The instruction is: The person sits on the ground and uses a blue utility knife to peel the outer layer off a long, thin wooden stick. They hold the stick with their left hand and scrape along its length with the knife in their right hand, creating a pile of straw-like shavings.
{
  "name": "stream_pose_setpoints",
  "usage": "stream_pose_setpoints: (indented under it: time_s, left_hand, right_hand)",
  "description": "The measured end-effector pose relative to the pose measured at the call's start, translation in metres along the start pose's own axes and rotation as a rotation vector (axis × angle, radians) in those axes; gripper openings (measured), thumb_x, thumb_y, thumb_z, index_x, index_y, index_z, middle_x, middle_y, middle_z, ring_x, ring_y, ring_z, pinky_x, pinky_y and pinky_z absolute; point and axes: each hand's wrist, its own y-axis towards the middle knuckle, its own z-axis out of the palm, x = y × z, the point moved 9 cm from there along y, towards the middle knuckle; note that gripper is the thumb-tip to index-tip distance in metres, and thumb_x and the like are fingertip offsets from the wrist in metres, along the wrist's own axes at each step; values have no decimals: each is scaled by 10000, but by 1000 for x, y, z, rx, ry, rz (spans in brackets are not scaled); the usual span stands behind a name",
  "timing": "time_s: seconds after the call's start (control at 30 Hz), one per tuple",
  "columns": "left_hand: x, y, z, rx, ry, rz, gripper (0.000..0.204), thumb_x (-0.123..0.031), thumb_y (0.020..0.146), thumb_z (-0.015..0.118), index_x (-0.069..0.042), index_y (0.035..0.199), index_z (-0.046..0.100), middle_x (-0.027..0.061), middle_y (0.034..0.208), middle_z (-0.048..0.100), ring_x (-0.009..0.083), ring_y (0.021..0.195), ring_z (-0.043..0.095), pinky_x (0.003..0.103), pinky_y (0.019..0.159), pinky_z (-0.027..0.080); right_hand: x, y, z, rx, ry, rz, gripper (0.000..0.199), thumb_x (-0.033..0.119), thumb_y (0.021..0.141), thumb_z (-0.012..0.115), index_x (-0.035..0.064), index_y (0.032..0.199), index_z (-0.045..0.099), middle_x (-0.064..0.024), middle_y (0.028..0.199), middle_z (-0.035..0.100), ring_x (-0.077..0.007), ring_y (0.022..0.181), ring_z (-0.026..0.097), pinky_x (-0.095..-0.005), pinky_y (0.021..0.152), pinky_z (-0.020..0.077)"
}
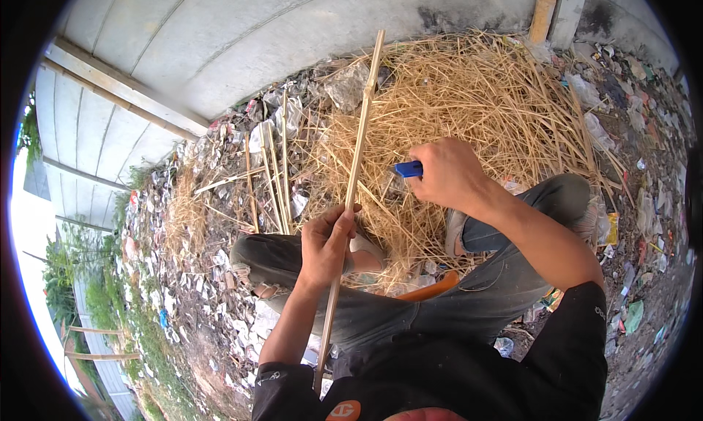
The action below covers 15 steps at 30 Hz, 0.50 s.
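Left hand (326, 245) clasps the bamboo strip (354, 179) mid-length — right hand (448, 173) fisted round a blue-handled knife (408, 169).

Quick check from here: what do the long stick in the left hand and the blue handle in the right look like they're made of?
The stick looks like split bamboo or similar cane: pale tan, matt, straight and thin, like the shavings heaped behind it. The blue handle looks like smooth plastic, going by its even bright colour; the right hand hides the rest, so any blade can't be judged.

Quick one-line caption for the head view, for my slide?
Seated person's left hand grips a long bamboo strip while the right hand holds a blue-handled tool above a pile of shavings.
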Motion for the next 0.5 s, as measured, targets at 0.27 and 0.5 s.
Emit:
stream_pose_setpoints:
  time_s: [0.27, 0.5]
  left_hand:
    - [4, -7, 39, -79, -382, -21, 280, -189, 1042, 561, 29, 1160, 691, -47, 722, 555, -8, 513, 410, 173, 458, 293]
    - [-2, -7, 39, -122, -298, 0, 327, -204, 1033, 576, 65, 1201, 656, -44, 649, 527, 5, 460, 402, 189, 420, 286]
  right_hand:
    - [21, -4, 47, 44, -49, -61, 174, 96, 840, 581, -14, 746, 677, -205, 672, 666, -349, 607, 692, -448, 548, 561]
    - [4, 17, 47, -19, -181, 6, 212, 87, 874, 557, 16, 699, 653, -173, 642, 655, -292, 564, 681, -417, 488, 535]
